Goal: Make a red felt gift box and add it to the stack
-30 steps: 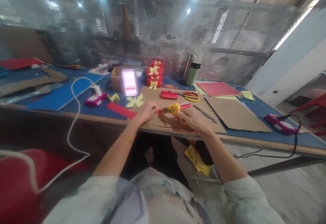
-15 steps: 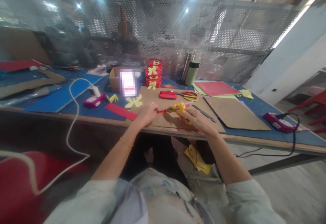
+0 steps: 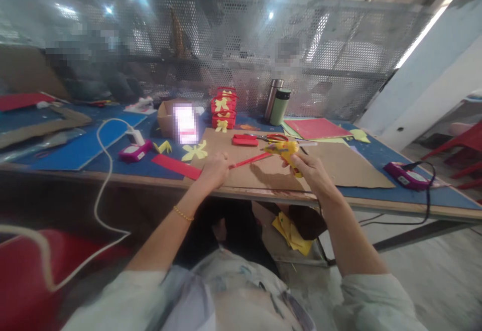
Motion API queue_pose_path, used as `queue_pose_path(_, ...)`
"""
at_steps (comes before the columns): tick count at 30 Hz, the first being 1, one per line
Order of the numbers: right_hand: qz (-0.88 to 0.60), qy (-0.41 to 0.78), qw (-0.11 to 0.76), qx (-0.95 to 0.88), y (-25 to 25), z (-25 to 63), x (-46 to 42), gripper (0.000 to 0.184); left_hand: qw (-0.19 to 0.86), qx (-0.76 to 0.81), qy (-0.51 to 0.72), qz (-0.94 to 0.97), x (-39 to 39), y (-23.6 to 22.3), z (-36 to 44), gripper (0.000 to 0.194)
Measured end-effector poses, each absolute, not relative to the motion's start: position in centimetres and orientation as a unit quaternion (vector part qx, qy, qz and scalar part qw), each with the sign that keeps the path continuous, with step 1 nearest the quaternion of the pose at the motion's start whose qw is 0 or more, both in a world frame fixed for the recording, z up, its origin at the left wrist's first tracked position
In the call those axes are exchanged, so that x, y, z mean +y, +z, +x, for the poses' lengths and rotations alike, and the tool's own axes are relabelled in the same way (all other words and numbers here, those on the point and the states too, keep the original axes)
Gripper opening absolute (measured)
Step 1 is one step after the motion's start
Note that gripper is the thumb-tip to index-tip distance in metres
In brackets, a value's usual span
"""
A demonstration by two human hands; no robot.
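My right hand (image 3: 311,170) grips a yellow glue gun (image 3: 286,150) above a brown cardboard sheet (image 3: 263,170), its nozzle at the far end of a narrow red paper strip (image 3: 249,160). My left hand (image 3: 214,169) pinches the near end of that strip and rests on the cardboard near the table's front edge. The strip runs slanted between the two hands.
On the blue table (image 3: 90,142) lie red-and-yellow scissors (image 3: 276,137), a red strip (image 3: 176,166), yellow paper bows (image 3: 196,151), stacked red boxes (image 3: 223,110), two flasks (image 3: 276,106), paper sheets (image 3: 320,129), a cardboard box (image 3: 167,116) and two pink devices (image 3: 134,151) (image 3: 406,176) with cables. A mesh screen stands behind.
My right hand has carried the glue gun to the right and farther back along the red strip. My left hand has stayed on the strip's near end.
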State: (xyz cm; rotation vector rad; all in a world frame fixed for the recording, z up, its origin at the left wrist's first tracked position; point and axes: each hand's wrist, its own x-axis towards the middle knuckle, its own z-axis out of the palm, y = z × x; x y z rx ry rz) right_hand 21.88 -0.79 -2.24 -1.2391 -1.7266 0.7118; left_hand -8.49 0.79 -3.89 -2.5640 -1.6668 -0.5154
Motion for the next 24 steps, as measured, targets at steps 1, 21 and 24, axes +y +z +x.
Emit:
queue_pose_path(1,-0.510,0.260,0.452,-0.684,-2.2,23.1,-0.5,0.063,0.025,-0.524,-0.172,-0.834,1.0,-3.9,-8.5,0.034)
queue_pose_path(21,-0.769,-0.170,0.160,-0.595,-4.8,35.8,1.5,0.045,0.137,-0.454,-0.039,-0.879,1.3,-2.1,-6.1,0.031)
queue_pose_path(24,-0.685,-0.232,0.248,-0.644,-3.7,32.3,1.1,0.037,0.148,-0.454,-0.010,-0.879,1.3,-1.9,-5.9,0.031)
